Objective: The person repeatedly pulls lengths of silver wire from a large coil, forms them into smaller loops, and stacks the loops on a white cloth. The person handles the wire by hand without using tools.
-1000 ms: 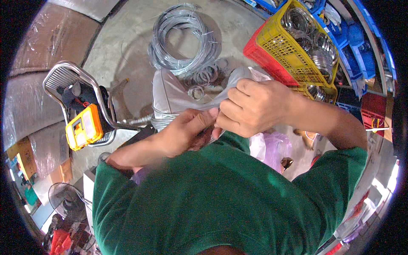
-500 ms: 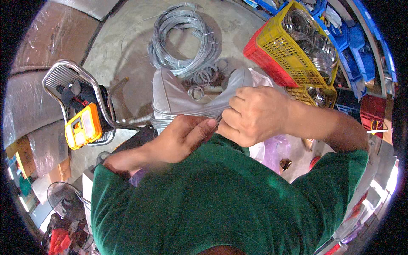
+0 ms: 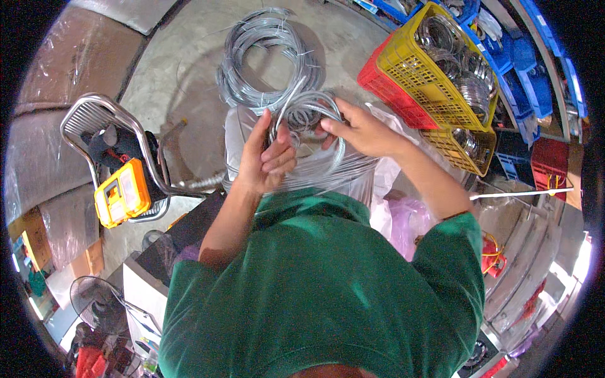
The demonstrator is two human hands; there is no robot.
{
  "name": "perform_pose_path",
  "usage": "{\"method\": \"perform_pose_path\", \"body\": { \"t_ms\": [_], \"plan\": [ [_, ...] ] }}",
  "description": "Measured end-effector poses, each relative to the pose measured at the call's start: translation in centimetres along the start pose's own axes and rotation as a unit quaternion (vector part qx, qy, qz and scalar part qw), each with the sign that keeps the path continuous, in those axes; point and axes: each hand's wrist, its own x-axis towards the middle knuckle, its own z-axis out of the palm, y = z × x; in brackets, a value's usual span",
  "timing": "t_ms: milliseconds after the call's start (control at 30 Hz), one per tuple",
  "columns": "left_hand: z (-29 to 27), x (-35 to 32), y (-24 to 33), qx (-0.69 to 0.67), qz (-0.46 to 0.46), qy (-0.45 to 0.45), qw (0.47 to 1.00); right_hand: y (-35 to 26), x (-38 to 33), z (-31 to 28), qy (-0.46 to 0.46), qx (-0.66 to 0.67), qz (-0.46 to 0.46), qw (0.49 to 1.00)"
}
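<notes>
Between my two hands a looped bundle of grey wire (image 3: 315, 97) is held up over my lap, in front of my green shirt. My left hand (image 3: 270, 162) is closed on its left side, thumb up along the strands and fingers curled. On the opposite side my right hand (image 3: 365, 131) grips the wire loop with thumb and fingers. Loose wire strands (image 3: 321, 173), blurred by motion, spread across the grey cover (image 3: 238, 135) on my legs. A large coil of grey wire (image 3: 232, 69) lies on the floor just beyond.
At the right, a yellow crate (image 3: 403, 60) full of coiled wire rests on a red crate (image 3: 381, 85). Blue bins (image 3: 520, 57) line a rack behind. On the left stands a metal-framed chair (image 3: 148, 142) with a yellow case (image 3: 125, 195); a fan (image 3: 94, 302) stands lower left.
Both hands have moved away from my body and farther apart, the left now upright. The wire bundle, earlier lying across the lap, is now partly raised as a loop between them.
</notes>
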Motion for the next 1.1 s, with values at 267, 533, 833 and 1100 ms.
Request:
{"method": "perform_pose_path", "body": {
  "t_ms": [267,533,833,1100],
  "plan": [
    [-7.8,3.6,3.3,0.41,0.197,0.333,0.826,9.7,7.5,0.8,0.096,0.149,0.098,0.979],
    [-9.7,-0.6,0.9,0.555,0.107,0.28,0.776,21.6,11.2,2.0,0.174,0.024,0.306,0.936],
    [-9.0,-3.4,-0.1,0.804,-0.005,-0.008,0.595,13.2,0.6,1.9,-0.036,-0.108,0.003,0.993],
    [-6.9,-2.8,0.4,0.808,0.053,0.011,0.587,9.6,-3.9,4.1,-0.057,-0.24,-0.011,0.969]
  ]
}}
